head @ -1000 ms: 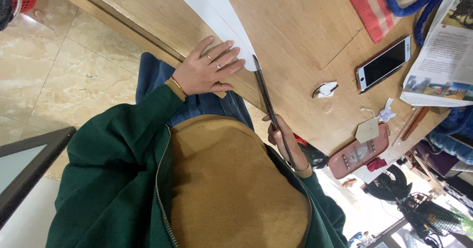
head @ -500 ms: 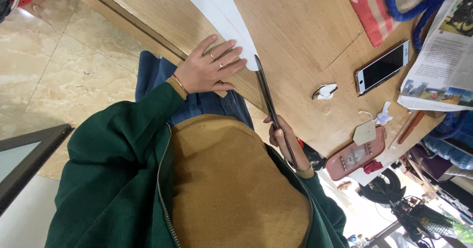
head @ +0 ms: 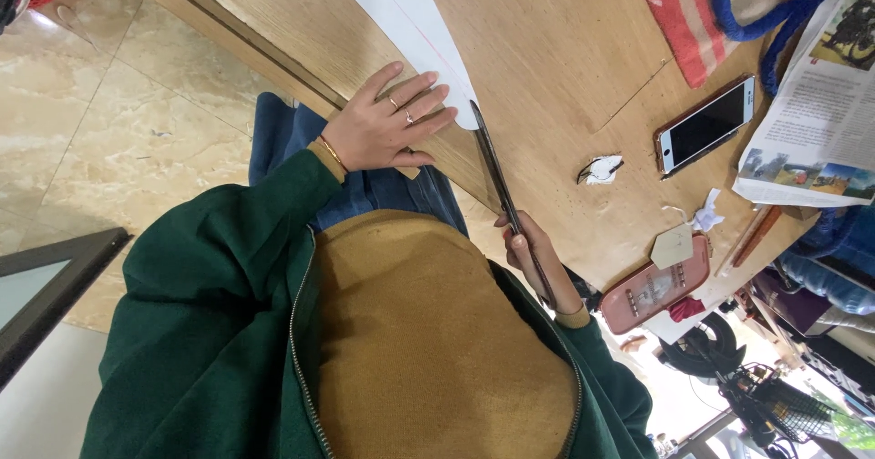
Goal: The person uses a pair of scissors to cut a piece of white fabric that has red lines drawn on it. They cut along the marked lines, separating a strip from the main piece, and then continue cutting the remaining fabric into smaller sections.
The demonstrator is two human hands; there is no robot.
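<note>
My left hand (head: 387, 129), with rings and a thin bracelet, lies flat on the near end of a white paper sheet (head: 401, 17), which runs along the wooden table (head: 547, 49). My right hand (head: 533, 258) grips the handle end of long dark scissors (head: 497, 181) near the table's front edge. The blades point away from me, and their tip touches the paper's rounded end right by my left fingertips. I wear a green jacket over a mustard top.
On the table to the right lie a smartphone (head: 706, 126), a small crumpled scrap (head: 599, 169), a pink case with a paper tag (head: 661, 281), a newspaper (head: 807, 131) and a striped bag with blue handles (head: 720, 8). A tiled floor is on the left.
Both hands keep the same pose and the scissors' tip stays at the paper's end. Only the view shifts slightly.
</note>
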